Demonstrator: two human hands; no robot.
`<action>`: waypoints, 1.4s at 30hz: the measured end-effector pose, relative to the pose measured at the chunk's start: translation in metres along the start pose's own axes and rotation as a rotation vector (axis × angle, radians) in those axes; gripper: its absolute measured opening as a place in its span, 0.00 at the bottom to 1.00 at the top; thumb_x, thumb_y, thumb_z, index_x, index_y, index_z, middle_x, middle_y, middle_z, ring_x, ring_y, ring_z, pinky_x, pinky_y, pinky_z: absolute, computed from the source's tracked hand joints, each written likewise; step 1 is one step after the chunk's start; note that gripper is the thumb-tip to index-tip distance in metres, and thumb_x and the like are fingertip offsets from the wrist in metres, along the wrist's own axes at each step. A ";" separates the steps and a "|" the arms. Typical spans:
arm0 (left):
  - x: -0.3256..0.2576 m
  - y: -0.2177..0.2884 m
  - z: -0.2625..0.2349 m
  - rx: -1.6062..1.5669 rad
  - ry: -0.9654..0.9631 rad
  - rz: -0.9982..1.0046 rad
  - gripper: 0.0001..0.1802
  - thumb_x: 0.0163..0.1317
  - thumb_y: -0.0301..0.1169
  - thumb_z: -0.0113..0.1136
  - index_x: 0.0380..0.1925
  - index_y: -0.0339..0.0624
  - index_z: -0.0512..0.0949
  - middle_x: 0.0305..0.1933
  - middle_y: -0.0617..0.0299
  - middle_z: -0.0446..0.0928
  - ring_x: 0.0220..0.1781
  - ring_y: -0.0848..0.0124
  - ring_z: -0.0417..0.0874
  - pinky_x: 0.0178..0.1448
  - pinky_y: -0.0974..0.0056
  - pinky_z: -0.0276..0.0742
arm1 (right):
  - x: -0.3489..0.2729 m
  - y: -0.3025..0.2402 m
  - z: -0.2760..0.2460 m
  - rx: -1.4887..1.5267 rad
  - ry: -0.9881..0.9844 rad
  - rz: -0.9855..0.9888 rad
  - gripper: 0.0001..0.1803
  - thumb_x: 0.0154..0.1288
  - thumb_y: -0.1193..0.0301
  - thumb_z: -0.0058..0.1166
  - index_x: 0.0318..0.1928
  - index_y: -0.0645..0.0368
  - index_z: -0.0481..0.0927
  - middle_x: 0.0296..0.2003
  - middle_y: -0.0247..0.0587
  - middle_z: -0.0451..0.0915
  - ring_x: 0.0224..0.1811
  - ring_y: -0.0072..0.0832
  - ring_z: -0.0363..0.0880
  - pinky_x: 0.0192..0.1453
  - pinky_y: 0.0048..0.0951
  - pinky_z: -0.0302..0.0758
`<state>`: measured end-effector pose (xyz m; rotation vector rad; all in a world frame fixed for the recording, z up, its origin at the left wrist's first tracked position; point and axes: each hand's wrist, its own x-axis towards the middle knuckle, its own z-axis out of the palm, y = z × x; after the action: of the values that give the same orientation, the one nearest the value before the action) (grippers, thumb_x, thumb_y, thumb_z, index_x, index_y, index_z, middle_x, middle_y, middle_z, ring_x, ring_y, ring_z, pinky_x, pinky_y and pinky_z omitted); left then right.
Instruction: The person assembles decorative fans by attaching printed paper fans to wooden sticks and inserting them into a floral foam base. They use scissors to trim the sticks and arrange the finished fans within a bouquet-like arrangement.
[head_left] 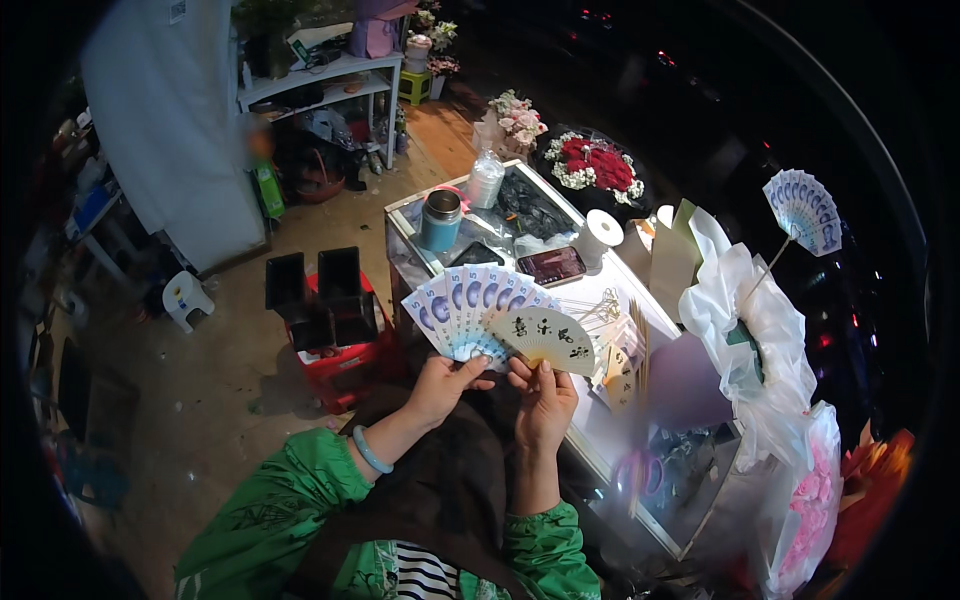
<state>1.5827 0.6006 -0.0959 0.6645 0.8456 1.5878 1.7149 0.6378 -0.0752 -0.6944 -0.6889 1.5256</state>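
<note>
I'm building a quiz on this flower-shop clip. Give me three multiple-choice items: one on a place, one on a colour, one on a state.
1. Where is the flask?
A. on the glass table
B. on the floor
C. on the white shelf

2. What colour is the bracelet?
A. red
B. light blue
C. black

3. How are the banknotes held?
A. rolled
B. stacked flat
C. fanned out

Answers:
1. A, it stands at the table's far end.
2. B, pale blue on the left wrist.
3. C, left hand spreads them beside the paper fan that the right hand holds.

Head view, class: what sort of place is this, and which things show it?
Probably a florist's workshop: a red rose bouquet, white wrapping paper, and a fan of banknotes held by both hands over a glass counter.
</note>
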 end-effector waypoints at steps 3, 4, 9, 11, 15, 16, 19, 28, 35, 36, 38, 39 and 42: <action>-0.003 0.000 0.003 0.006 0.005 0.003 0.15 0.63 0.29 0.54 0.49 0.36 0.70 0.44 0.60 0.76 0.43 0.73 0.79 0.42 0.69 0.80 | -0.001 0.006 0.003 -0.086 0.027 0.014 0.11 0.63 0.75 0.52 0.44 0.68 0.74 0.33 0.42 0.79 0.28 0.25 0.78 0.30 0.23 0.77; -0.004 0.001 0.003 0.013 0.007 0.007 0.15 0.63 0.29 0.54 0.48 0.36 0.70 0.44 0.61 0.76 0.43 0.73 0.79 0.42 0.70 0.80 | -0.002 0.007 0.003 -0.167 0.088 0.025 0.11 0.63 0.75 0.52 0.44 0.68 0.74 0.32 0.41 0.79 0.27 0.23 0.77 0.29 0.22 0.76; -0.006 -0.001 0.003 0.016 0.004 0.019 0.14 0.62 0.29 0.55 0.47 0.36 0.71 0.41 0.62 0.77 0.41 0.74 0.80 0.41 0.72 0.79 | -0.010 0.016 0.006 -0.205 0.026 -0.025 0.09 0.58 0.77 0.57 0.39 0.65 0.75 0.29 0.39 0.79 0.25 0.20 0.75 0.23 0.19 0.71; -0.005 -0.001 0.002 0.052 0.002 0.042 0.14 0.62 0.29 0.56 0.47 0.37 0.71 0.41 0.62 0.77 0.40 0.74 0.79 0.40 0.72 0.79 | -0.013 0.016 0.007 -0.243 0.016 -0.009 0.09 0.58 0.77 0.57 0.39 0.65 0.75 0.29 0.39 0.79 0.25 0.21 0.75 0.23 0.19 0.71; -0.003 -0.002 -0.001 0.101 0.083 0.090 0.14 0.61 0.29 0.57 0.46 0.38 0.71 0.41 0.63 0.76 0.39 0.76 0.79 0.37 0.73 0.78 | -0.014 0.013 0.006 -0.365 -0.048 0.052 0.07 0.58 0.76 0.57 0.37 0.65 0.77 0.29 0.39 0.79 0.22 0.20 0.73 0.22 0.18 0.70; -0.003 -0.001 -0.002 0.114 0.086 0.083 0.15 0.61 0.29 0.57 0.47 0.38 0.71 0.41 0.63 0.76 0.40 0.75 0.79 0.37 0.72 0.78 | -0.014 0.012 0.005 -0.413 -0.049 0.065 0.07 0.59 0.76 0.57 0.37 0.66 0.77 0.29 0.39 0.79 0.22 0.20 0.73 0.21 0.18 0.69; -0.003 0.000 -0.006 0.104 0.092 0.080 0.15 0.61 0.28 0.57 0.47 0.39 0.71 0.43 0.63 0.76 0.41 0.75 0.79 0.38 0.71 0.79 | -0.014 0.007 0.002 -0.292 -0.019 0.070 0.08 0.61 0.73 0.55 0.36 0.66 0.77 0.26 0.38 0.78 0.20 0.19 0.71 0.20 0.18 0.68; -0.006 -0.005 0.003 0.004 0.030 0.018 0.15 0.61 0.28 0.57 0.48 0.38 0.73 0.43 0.64 0.76 0.42 0.77 0.78 0.39 0.72 0.79 | -0.013 0.005 -0.004 -0.429 0.061 -0.206 0.07 0.62 0.72 0.54 0.32 0.64 0.76 0.22 0.35 0.74 0.19 0.15 0.70 0.19 0.14 0.66; -0.008 -0.006 0.003 0.030 0.002 0.063 0.15 0.61 0.27 0.58 0.47 0.36 0.73 0.43 0.63 0.76 0.41 0.77 0.78 0.40 0.73 0.79 | -0.022 0.015 0.006 -0.385 0.016 -0.150 0.06 0.59 0.76 0.57 0.36 0.64 0.75 0.24 0.34 0.76 0.20 0.16 0.71 0.21 0.14 0.65; -0.008 -0.005 0.002 0.038 0.004 0.066 0.15 0.61 0.27 0.58 0.47 0.36 0.72 0.43 0.63 0.76 0.41 0.77 0.78 0.40 0.73 0.79 | -0.023 0.013 0.007 -0.388 -0.009 -0.108 0.06 0.58 0.77 0.57 0.36 0.64 0.75 0.25 0.35 0.76 0.20 0.16 0.71 0.21 0.14 0.65; -0.009 -0.004 0.001 0.039 -0.004 0.060 0.15 0.60 0.27 0.58 0.47 0.36 0.72 0.43 0.62 0.76 0.41 0.76 0.78 0.40 0.73 0.79 | -0.020 -0.001 0.003 -0.319 -0.031 -0.019 0.08 0.58 0.77 0.57 0.38 0.64 0.74 0.26 0.35 0.77 0.21 0.17 0.73 0.23 0.16 0.70; -0.009 -0.004 0.001 0.030 -0.015 0.051 0.15 0.60 0.26 0.58 0.47 0.36 0.73 0.43 0.62 0.76 0.41 0.76 0.78 0.41 0.73 0.79 | -0.018 -0.009 0.001 -0.336 -0.028 -0.023 0.08 0.59 0.76 0.57 0.38 0.64 0.74 0.26 0.35 0.77 0.20 0.16 0.72 0.23 0.16 0.70; -0.011 -0.005 0.002 -0.002 -0.057 -0.009 0.14 0.60 0.25 0.57 0.46 0.34 0.73 0.43 0.61 0.76 0.41 0.75 0.78 0.43 0.71 0.79 | -0.011 -0.027 -0.003 -0.389 -0.082 -0.036 0.07 0.61 0.75 0.55 0.37 0.64 0.73 0.26 0.37 0.77 0.21 0.18 0.74 0.25 0.18 0.73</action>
<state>1.5895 0.5902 -0.0985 0.7007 0.8041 1.5546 1.7351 0.6286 -0.0567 -0.9067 -1.0707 1.4063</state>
